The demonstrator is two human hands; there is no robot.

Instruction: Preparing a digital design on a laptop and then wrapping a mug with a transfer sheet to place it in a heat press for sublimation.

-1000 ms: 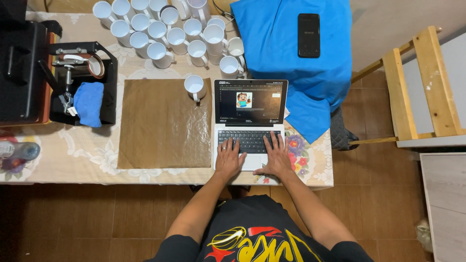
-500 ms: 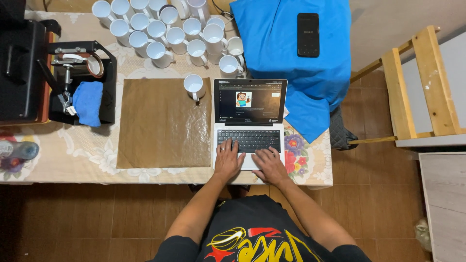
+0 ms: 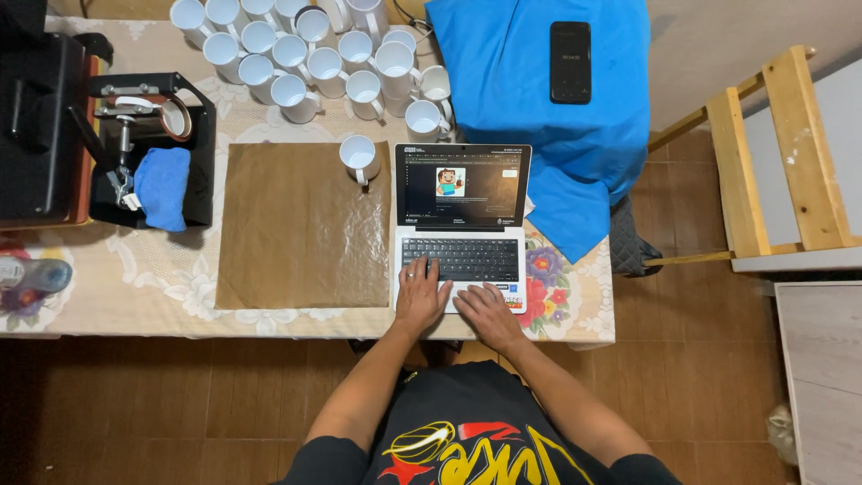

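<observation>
Now I am looking down at a small white laptop (image 3: 461, 224) that is sitting open at the near edge of the table (image 3: 126, 296). Its dark screen is showing a little cartoon picture. The left hand (image 3: 422, 292) is lying flat on the black keys with its fingers spread and loose, gripping nothing. The right hand (image 3: 485, 310) is resting on the smooth part below the keys, fingers gently curled and also holding nothing.

Just beside the laptop, a shiny, crinkly brown sheet (image 3: 303, 229) is lying flat on a lacy flowered tablecloth (image 3: 561, 296). One white mug (image 3: 359, 157) is standing on the sheet's far corner. Behind it, a big bunch of round white mugs (image 3: 314, 49) is crowding together. A soft blue cloth (image 3: 548, 99) is hanging over the table's far right side, and a flat black phone (image 3: 570, 61) is lying on it. At the left, a black metal mug press (image 3: 148, 148) is holding a fuzzy blue rag (image 3: 163, 187). A wooden frame (image 3: 772, 162) is standing well apart on the right.
</observation>
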